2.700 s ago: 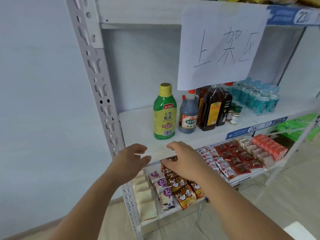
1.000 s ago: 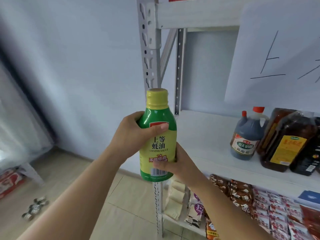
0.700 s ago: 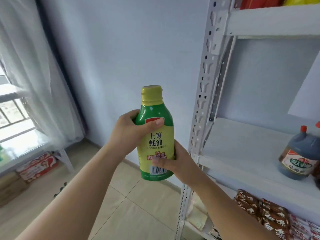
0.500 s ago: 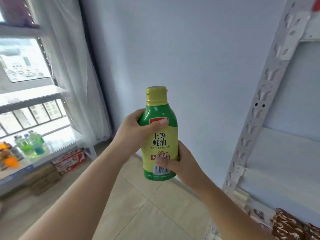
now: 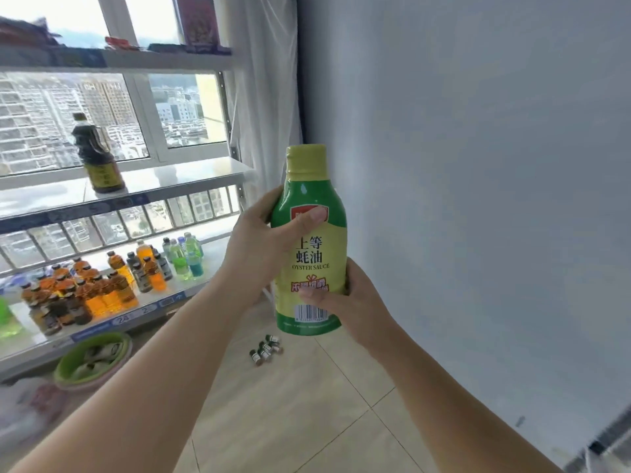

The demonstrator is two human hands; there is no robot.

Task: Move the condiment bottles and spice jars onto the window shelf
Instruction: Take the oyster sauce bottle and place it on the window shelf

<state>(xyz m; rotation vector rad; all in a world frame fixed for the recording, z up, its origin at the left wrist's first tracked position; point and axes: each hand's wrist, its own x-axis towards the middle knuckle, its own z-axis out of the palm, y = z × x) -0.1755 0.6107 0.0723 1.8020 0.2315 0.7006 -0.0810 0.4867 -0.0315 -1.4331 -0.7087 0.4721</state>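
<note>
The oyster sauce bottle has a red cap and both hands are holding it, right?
Not quite. The head view shows the oyster sauce bottle has a yellow cap, not a red one. The left hand and the right hand are both holding it.

Place: a small grocery shop or its stockroom.
Shelving: a tiered window shelf (image 5: 191, 170) with blue numbered price strips (image 5: 133, 315) along its front edges.
Stock: drink bottles (image 5: 102, 291) grouped by colour on the lowest tier; one dark sauce bottle (image 5: 99, 158) on the middle tier; packets (image 5: 198, 22) on top.
Floor: pale tiles (image 5: 307, 404); a green basket (image 5: 61, 368) of sachets at the shelf's foot; small jars (image 5: 266, 348) clustered loose.
Outlook: a window (image 5: 102, 107) onto high-rise blocks, with a white curtain (image 5: 266, 80) beside it.
</note>
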